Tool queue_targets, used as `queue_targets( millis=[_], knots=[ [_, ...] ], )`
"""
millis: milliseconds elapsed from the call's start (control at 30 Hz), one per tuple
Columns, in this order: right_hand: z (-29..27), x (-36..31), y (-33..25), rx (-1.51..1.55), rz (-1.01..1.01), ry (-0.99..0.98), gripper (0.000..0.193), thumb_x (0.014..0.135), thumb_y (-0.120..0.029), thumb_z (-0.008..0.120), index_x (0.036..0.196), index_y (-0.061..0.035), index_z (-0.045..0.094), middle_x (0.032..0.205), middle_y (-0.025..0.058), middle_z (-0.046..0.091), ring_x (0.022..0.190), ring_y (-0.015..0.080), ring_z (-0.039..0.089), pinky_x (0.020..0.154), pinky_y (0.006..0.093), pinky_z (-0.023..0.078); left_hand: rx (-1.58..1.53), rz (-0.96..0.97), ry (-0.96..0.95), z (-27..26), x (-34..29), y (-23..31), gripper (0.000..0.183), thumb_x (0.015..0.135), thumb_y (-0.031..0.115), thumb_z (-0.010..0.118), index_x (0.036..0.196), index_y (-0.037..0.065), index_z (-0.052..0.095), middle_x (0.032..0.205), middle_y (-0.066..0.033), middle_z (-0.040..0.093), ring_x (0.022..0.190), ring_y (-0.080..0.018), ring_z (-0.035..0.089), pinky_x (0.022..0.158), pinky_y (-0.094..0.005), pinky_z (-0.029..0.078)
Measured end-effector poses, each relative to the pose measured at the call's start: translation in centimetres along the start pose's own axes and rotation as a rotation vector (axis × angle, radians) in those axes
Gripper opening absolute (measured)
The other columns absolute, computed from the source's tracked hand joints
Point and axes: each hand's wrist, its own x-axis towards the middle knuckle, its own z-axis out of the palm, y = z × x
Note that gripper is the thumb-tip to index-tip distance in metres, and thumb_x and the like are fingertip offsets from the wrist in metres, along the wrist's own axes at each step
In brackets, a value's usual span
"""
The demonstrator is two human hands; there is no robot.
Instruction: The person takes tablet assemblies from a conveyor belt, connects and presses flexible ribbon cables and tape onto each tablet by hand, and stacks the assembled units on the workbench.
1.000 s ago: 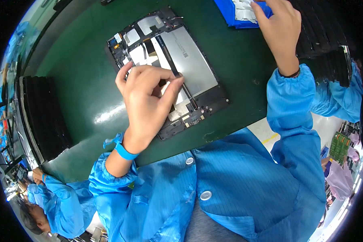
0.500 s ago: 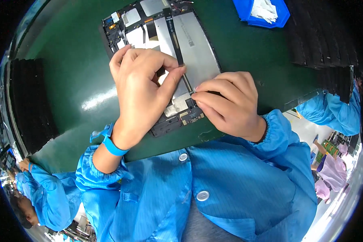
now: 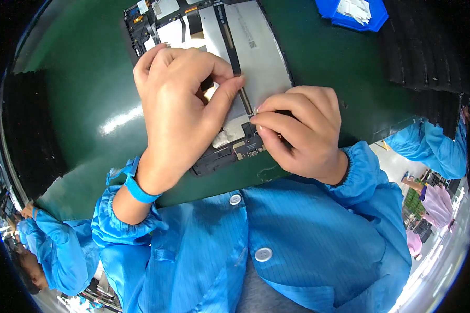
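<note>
An opened tablet point(image 3: 269, 60) lies on the green table, with its silver inner panels, black frame and parts showing. A long black ribbon cable point(image 3: 227, 37) runs down its middle towards a small circuit board point(image 3: 253, 147) at the near edge. My left hand point(image 3: 177, 101) reaches over the tablet, thumb and forefinger pinched on the cable about halfway down. Close to the cable's near end, my right hand point(image 3: 308, 130) is closed, its fingertips at the cable just above the small board. The exact contact under the right fingertips is hidden.
A blue bin point(image 3: 377, 21) holding white pieces stands at the far right. Black ridged mats point(image 3: 28, 130) border the green table point(image 3: 91, 62) on both sides. Other people in blue and pink clothing are at the left and right rims. A blue band circles my left wrist.
The tablet sits slightly farther up and left in view, and the bin has shifted right and up. Both hands keep their pinches by the cable, with little movement.
</note>
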Motion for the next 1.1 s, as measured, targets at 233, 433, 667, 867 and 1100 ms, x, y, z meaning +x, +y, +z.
queue_targets(
  millis=[233,433,667,867,1100],
  knots=[
    [0.2,0.0,-0.1,0.0,0.004,0.003,0.017,0.068,-0.012,0.072,0.083,-0.013,0.065,0.091,-0.0033,0.061,0.084,0.0182,0.056,0.073,0.0339,0.039,0.05,0.019,-0.001,0.0,0.1,0.2,0.019,0.073,0.018,0.077,0.069,0.008,0.061,0.064,-0.0012,0.051,0.069,-0.0198,0.05,0.097,-0.0395,0.033],
    [0.2,-0.3,0.0,0.005,0.005,-0.004,0.016,0.069,-0.013,0.072,0.083,-0.0128,0.064,0.091,-0.0029,0.06,0.085,0.0181,0.056,0.073,0.0339,0.038,0.047,0.013,0.0,0.1,-0.1,0.1,0.02,0.073,0.017,0.077,0.07,0.008,0.06,0.064,-0.0014,0.05,0.069,-0.0202,0.05,0.097,-0.0392,0.033],
    [0.1,-0.3,0.0,-0.008,0.009,0.0,0.015,0.069,-0.014,0.071,0.083,-0.0127,0.064,0.091,-0.0026,0.06,0.085,0.0185,0.056,0.074,0.0339,0.038,0.038,0.014,-0.002,0.3,0.1,0.2,0.02,0.072,0.015,0.078,0.07,0.008,0.059,0.064,-0.0016,0.05,0.069,-0.02,0.05,0.097,-0.0393,0.034],
    [-0.3,-0.1,-0.2,-0.006,0.011,-0.021,0.015,0.069,-0.016,0.071,0.083,-0.0125,0.064,0.092,-0.0023,0.061,0.089,0.0192,0.057,0.076,0.0338,0.039,0.084,0.06,0.018,0.2,0.2,0.5,0.02,0.071,0.014,0.078,0.069,0.008,0.058,0.064,-0.0013,0.05,0.068,-0.0203,0.05,0.097,-0.0397,0.034],
    [-1.3,-0.4,-1.4,-0.218,-0.06,-0.139,0.018,0.076,-0.026,0.066,0.086,-0.0125,0.071,0.109,-0.0013,0.069,0.115,0.0255,0.057,0.091,0.0368,0.032,0.078,0.054,0.024,0.5,0.1,0.6,0.017,0.071,0.015,0.077,0.071,0.01,0.061,0.066,-0.0011,0.053,0.073,-0.0214,0.052,0.094,-0.04,0.034]
  ],
)
